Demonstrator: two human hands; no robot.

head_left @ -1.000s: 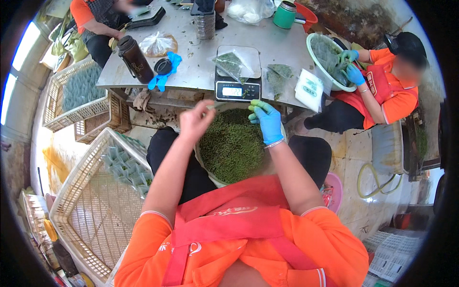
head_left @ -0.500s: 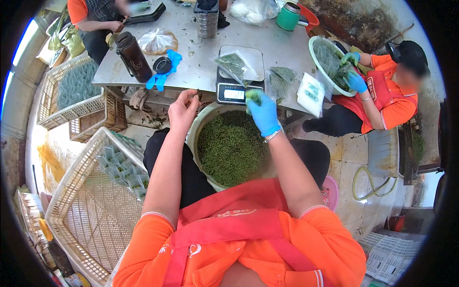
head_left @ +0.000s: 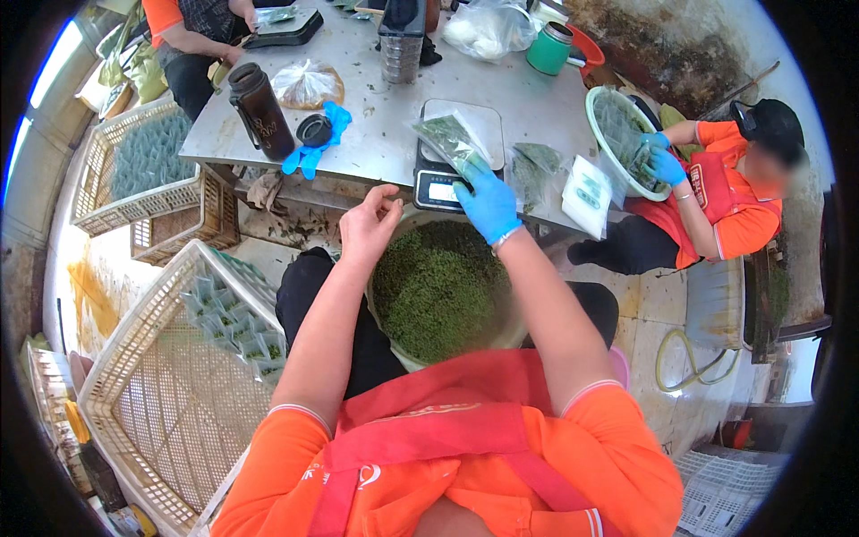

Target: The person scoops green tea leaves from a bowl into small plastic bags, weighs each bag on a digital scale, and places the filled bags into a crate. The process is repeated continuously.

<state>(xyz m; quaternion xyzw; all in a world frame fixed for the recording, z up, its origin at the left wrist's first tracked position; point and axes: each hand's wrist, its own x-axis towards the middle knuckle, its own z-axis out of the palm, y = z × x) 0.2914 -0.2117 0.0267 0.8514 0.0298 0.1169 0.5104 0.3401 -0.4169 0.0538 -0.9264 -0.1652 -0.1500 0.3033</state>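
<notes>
Has crate (head_left: 179,407) part-filled, green berries (head_left: 443,309) remaining in tub (head_left: 508,336) — holds right hand (head_left: 488,202) at bag (head_left: 445,134) on scale (head_left: 488,123), left hand (head_left: 369,224) near; cannot tell grips.

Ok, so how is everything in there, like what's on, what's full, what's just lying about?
Scale: on, display lit
Bag: lying on the scale, green stuff inside
Tub: holding loose green bits
Left hand: bare, fingers curled
Right hand: gloved, at the bag
Large crate: partly filled with small bags
Dark bottle: standing upright
Loose blue glove: lying unworn
</notes>
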